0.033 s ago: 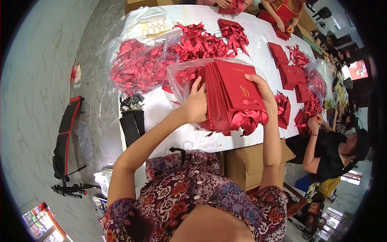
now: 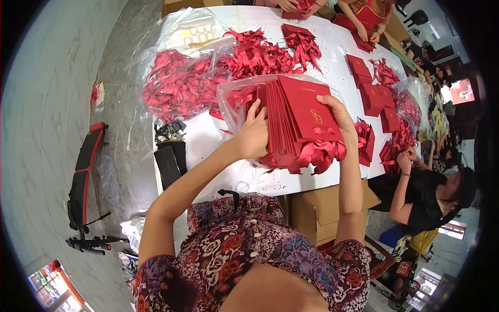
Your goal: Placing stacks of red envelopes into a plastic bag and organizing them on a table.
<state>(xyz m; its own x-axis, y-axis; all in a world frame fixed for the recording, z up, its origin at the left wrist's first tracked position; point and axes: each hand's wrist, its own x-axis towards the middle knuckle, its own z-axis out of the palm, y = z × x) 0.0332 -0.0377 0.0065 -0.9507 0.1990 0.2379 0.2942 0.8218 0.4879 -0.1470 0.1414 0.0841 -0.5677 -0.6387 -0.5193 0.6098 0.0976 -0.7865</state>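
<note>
Between my hands is a thick stack of red paper gift bags [image 2: 311, 114], tilted above the table, with red ribbons [image 2: 319, 156] hanging out along the side nearest me. My left hand [image 2: 254, 132] is pressed against the left side of the stack, its fingertips partly hidden behind the bags. My right hand [image 2: 340, 115] closes on the right edge, thumb lying on the front bag with its gold emblem. A clear plastic bag [image 2: 228, 104] surrounds the far left part of the stack.
Loose red ribbons [image 2: 260, 57] and a plastic bag of ribbons [image 2: 176, 86] lie beyond on the white table [image 2: 202, 138]. Red boxes [image 2: 371, 99] stand at the right. A black pouch [image 2: 167, 165] rests at the left edge, a cardboard box [image 2: 322, 208] below. Co-workers sit at the far and right sides.
Hardly anything differs. The stack of gift bags has shifted very slightly in my hands, both of which keep their grip.
</note>
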